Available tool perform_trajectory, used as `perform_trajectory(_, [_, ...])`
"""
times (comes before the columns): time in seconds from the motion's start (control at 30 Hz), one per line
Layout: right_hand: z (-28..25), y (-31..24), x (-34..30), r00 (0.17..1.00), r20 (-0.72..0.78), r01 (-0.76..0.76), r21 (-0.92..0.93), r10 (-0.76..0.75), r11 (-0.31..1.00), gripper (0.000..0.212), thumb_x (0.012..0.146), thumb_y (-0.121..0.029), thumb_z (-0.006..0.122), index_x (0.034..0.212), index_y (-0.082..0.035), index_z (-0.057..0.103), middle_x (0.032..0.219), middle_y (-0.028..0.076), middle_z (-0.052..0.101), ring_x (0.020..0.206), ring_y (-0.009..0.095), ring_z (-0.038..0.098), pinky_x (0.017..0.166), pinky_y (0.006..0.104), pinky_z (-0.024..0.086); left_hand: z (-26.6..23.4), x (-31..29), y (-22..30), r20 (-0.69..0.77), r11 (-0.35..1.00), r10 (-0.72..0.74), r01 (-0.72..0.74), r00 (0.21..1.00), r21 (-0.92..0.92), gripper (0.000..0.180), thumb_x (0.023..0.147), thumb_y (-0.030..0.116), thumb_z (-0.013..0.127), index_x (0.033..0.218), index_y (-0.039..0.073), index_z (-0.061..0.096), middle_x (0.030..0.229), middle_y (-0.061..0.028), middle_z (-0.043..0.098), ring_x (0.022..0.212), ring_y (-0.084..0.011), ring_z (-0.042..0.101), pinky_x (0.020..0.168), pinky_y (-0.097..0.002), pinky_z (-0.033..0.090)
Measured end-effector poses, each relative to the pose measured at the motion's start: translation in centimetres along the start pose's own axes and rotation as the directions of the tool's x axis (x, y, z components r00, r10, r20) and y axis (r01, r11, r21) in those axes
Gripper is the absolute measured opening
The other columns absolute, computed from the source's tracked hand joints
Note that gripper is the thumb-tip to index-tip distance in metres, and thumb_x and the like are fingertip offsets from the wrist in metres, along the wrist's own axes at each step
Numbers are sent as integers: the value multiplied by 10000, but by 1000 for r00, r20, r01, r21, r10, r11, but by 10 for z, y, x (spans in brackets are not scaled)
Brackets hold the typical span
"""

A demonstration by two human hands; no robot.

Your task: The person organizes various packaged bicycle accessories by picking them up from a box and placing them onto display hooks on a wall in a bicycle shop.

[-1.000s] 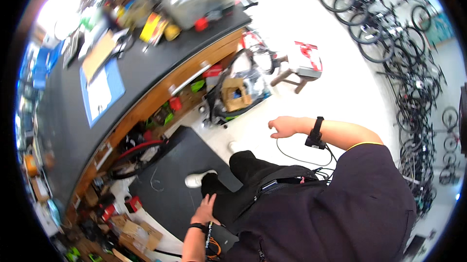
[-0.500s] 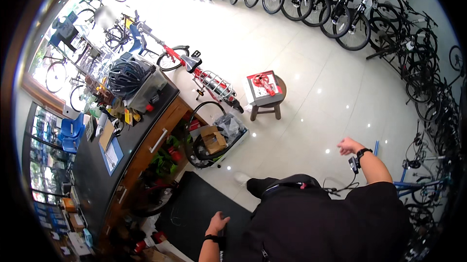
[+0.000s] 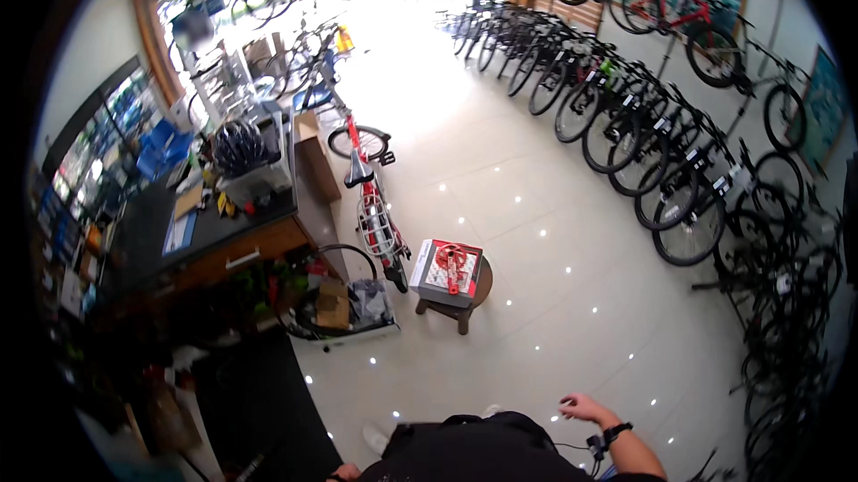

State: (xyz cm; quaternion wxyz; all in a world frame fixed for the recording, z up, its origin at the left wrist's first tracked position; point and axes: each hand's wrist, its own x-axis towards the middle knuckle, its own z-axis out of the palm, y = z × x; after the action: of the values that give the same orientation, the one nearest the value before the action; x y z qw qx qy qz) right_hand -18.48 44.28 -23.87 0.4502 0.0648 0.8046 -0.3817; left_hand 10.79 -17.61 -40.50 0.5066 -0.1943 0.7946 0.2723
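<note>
My right hand point(image 3: 583, 408) hangs in the air over the tiled floor at the lower right, a dark band on its wrist. Its fingers are loosely bent and apart, with nothing visible in them. Only part of my left hand point(image 3: 347, 471) shows at the lower edge, beside my dark clothing; its fingers are mostly hidden. Ahead of me stands a round wooden stool point(image 3: 483, 290). On it lies a flat grey, white and red box point(image 3: 436, 280), with a red object point(image 3: 453, 269) on top whose kind I cannot make out. Neither hand touches these.
A red bicycle point(image 3: 355, 138) with a rear rack stands left of the stool. A dark counter point(image 3: 134, 232) carries a helmet point(image 3: 239, 147) in a bin. Below are a cardboard box point(image 3: 333, 305) and black mat point(image 3: 259, 406). Rows of bicycles point(image 3: 617, 138) line the right side.
My view has tilted up and turned, so the stool appears lower and the street front shows more. My left hand has dropped mostly out of the picture; my right remains empty.
</note>
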Motion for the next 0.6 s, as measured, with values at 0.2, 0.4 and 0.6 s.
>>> perform_trajectory(0.2, [-88, 38, 13, 948, 317, 9, -114, 27, 993, 521, 845, -382, 664, 1229, -45, 564, 1021, 148, 664, 915, 190, 638, 814, 315, 496, -26, -6, 242, -37, 980, 97, -102, 995, -170, 454, 702, 420, 668, 939, 35, 714, 1034, -163, 679, 944, -318, 644, 810, -413, 494])
perform_trajectory(0.4, [-192, -11, 61, 816, 577, -146, 146, 36, 978, 564, 865, -323, 641, 1318, -35, 468, 1180, 117, 596, 1063, 199, 580, 912, 334, 475, -59, 62, 346, -45, 982, 50, -57, 998, -180, 493, 722, 395, 645, 992, -16, 673, 998, -229, 663, 951, -365, 632, 798, -417, 494])
perform_trajectory(0.6, [-347, -3, 87, 881, 411, -291, 78, 235, 953, 486, 932, -320, 529, 1359, -109, 431, 1137, 58, 593, 939, 148, 573, 800, 299, 474, -162, 146, 503, -125, 999, -38, 34, 991, -30, 379, 742, 314, 630, 939, -6, 683, 983, -223, 662, 928, -388, 629, 779, -448, 503])
